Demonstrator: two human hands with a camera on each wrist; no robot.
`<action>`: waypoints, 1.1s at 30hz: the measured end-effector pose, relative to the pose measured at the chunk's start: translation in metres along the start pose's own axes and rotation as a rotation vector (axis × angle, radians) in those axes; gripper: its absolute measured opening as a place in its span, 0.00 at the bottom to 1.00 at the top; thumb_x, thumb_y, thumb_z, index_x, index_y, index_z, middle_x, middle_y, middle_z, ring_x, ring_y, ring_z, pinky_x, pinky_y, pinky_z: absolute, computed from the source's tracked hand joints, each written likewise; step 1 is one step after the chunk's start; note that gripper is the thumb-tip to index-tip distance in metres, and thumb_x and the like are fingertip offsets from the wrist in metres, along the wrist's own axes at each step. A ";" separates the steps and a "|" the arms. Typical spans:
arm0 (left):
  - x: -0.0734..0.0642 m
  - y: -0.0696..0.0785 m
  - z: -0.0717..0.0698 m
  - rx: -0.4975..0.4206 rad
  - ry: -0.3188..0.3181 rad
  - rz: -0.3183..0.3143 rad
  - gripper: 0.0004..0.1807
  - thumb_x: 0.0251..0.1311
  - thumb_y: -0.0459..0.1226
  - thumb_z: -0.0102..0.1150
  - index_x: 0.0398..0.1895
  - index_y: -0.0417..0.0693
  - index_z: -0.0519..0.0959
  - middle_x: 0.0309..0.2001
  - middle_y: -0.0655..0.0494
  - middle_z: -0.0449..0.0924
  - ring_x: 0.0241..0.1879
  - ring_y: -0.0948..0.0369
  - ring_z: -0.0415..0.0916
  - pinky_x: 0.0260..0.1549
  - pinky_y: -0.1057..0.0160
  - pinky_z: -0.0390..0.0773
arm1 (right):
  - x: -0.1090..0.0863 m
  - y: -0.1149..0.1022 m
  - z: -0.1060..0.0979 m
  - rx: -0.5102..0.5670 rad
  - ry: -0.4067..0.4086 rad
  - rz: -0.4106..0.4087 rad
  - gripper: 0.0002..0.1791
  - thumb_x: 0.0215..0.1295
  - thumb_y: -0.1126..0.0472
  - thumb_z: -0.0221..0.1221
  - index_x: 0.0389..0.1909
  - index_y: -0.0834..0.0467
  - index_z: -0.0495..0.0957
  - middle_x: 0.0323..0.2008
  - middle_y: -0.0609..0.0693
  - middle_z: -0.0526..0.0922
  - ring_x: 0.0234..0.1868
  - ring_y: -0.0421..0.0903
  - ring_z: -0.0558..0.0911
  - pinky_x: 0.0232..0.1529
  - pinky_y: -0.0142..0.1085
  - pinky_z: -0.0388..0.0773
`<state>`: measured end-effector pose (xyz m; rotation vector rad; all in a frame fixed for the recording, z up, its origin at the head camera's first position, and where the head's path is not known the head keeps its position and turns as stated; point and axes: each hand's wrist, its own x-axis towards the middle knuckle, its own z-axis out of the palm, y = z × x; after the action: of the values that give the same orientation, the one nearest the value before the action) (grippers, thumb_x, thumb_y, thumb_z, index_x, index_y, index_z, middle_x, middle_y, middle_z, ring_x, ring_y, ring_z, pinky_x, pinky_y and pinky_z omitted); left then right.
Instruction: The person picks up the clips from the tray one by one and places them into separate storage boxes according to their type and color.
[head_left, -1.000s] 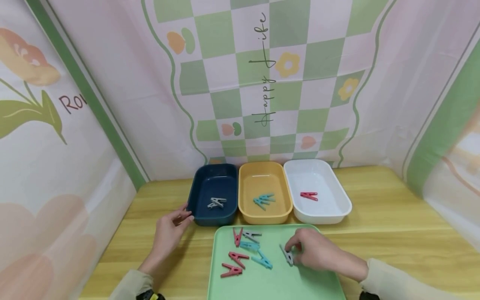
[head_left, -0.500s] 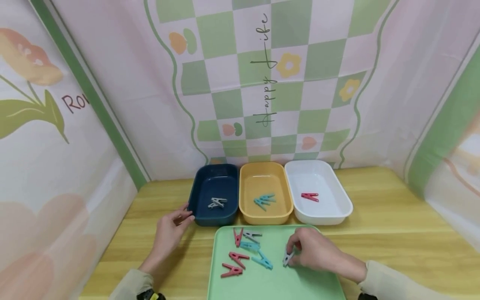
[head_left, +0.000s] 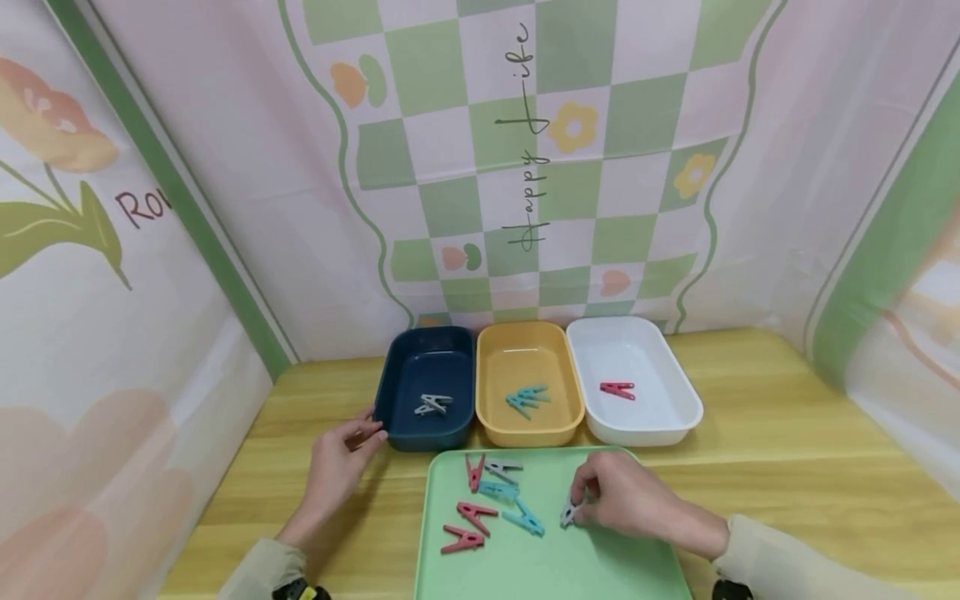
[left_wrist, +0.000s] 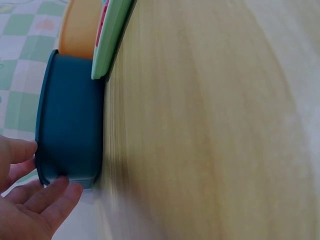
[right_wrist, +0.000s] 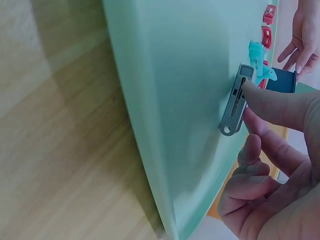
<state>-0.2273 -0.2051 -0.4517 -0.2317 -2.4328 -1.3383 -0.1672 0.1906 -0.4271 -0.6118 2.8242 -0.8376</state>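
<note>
My right hand pinches a grey clothespin between thumb and fingers, low over the right half of the green tray. Part of the pin is behind the fingertips. With its fingers spread and fairly straight, my left hand touches the front left corner of the navy bin. On the tray lie several red clothespins, blue clothespins and another grey clothespin.
Against the patterned cloth stand three bins side by side. The navy one holds grey clothespins, the yellow bin blue clothespins, and the white bin a red clothespin. Wooden tabletop surrounds them.
The grey clothespin has turned in my right hand's fingers, its legs swinging from upper left in toward the fingertips. My left hand stays at the navy bin's corner.
</note>
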 end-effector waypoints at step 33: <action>0.000 0.001 -0.001 -0.008 -0.020 -0.005 0.08 0.56 0.33 0.66 0.39 0.41 0.84 0.56 0.51 0.77 0.51 0.55 0.78 0.41 0.64 0.81 | -0.003 0.006 -0.004 0.016 -0.062 0.023 0.19 0.34 0.64 0.75 0.32 0.49 0.84 0.29 0.42 0.75 0.33 0.44 0.72 0.35 0.40 0.72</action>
<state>-0.2263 -0.2056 -0.4499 -0.2422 -2.4471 -1.3544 -0.1678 0.1988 -0.4268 -0.5912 2.7605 -0.8220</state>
